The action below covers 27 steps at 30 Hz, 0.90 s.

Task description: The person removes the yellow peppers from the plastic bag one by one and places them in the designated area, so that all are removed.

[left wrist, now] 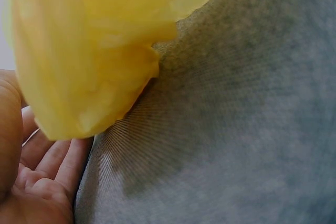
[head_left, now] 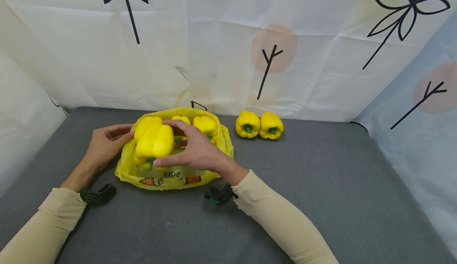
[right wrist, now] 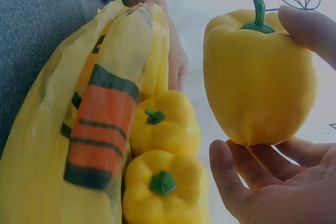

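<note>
My right hand [head_left: 200, 149] holds a yellow bell pepper [head_left: 156, 141] over the left part of a yellow plastic bag [head_left: 225, 141]. In the right wrist view, the thumb lies by the green stem of this bell pepper [right wrist: 260, 85] and the fingers support its other end. More yellow bell peppers [head_left: 205, 126] sit inside the open bag. My left hand [head_left: 101, 147] grips the bag's left edge between thumb and fingers; in the left wrist view, the plastic bag [left wrist: 86, 66] hides part of those fingers.
Two yellow bell peppers [head_left: 247, 124] stand side by side at the back of the grey table [head_left: 303, 184], right of the bag. A white patterned cloth [head_left: 221, 57] hangs behind the table, and a bluish one borders its right side. Both wrists wear black straps [head_left: 98, 193].
</note>
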Tool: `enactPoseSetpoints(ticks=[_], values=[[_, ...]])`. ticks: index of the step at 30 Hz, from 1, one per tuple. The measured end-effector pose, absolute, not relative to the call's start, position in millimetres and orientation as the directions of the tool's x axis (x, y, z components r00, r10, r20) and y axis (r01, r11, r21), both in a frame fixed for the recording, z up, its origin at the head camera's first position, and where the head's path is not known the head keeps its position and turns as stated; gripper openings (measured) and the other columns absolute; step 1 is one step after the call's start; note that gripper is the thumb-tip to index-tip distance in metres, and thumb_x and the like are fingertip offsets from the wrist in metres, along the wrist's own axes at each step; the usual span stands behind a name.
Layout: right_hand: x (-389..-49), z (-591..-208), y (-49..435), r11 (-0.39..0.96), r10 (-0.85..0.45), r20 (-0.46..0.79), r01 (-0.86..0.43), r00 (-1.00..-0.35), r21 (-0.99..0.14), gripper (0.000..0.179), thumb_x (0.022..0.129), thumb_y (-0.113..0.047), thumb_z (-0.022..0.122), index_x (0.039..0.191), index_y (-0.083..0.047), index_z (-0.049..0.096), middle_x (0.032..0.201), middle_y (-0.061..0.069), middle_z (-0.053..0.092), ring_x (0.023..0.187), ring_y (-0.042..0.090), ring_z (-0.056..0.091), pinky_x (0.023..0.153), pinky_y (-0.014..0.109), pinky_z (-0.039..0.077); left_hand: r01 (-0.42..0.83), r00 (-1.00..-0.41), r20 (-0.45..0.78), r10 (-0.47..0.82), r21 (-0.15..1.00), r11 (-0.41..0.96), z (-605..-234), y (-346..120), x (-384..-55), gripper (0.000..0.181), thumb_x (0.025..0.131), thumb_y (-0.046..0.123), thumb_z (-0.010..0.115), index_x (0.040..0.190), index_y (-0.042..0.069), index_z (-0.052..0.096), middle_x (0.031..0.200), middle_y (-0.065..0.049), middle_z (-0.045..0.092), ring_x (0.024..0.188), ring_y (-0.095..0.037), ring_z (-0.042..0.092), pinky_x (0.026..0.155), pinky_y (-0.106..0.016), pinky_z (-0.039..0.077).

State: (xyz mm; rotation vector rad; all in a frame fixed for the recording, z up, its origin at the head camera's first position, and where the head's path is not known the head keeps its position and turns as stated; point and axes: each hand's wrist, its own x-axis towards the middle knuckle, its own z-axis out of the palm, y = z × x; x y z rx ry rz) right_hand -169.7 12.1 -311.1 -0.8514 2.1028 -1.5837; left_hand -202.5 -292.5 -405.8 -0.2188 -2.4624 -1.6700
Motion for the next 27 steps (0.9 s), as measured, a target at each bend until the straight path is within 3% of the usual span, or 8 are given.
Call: enactPoseSetpoints(ticks=[14, 27], values=[[-169.9, -306.4, 39.8, 0.202, -0.656, 0.057, -0.248, -0.752, -0.947, 0.086, 0.084, -0.018, 0.085, 0.156, -0.015, 0.038, 0.146, -0.002, 0.045, 0.128, 0.014, 0.051, 0.103, 0.028, 0.049, 0.194, -0.979, 0.204, 0.021, 0.888, 0.417, -403.1, -290.6, -201.3, 0.049, 0.101, 0.019, 0.067, 0.135, -0.014, 0.056, 0.102, 0.028, 0.063, 0.092, 0.01, 0.063, 0.077, -0.009, 0.053], [-169.9, -304.9, 72.2, 0.179, -0.632, 0.113, -0.287, -0.766, -0.941, 0.084, 0.084, -0.016, 0.084, 0.156, -0.014, 0.039, 0.147, -0.003, 0.046, 0.13, 0.018, 0.051, 0.105, 0.039, 0.049, 0.194, -0.979, 0.203, 0.022, 0.886, 0.421, -404.8, -291.6, -201.4, 0.049, 0.101, 0.02, 0.067, 0.136, -0.013, 0.056, 0.102, 0.028, 0.062, 0.092, 0.011, 0.063, 0.076, -0.01, 0.054]])
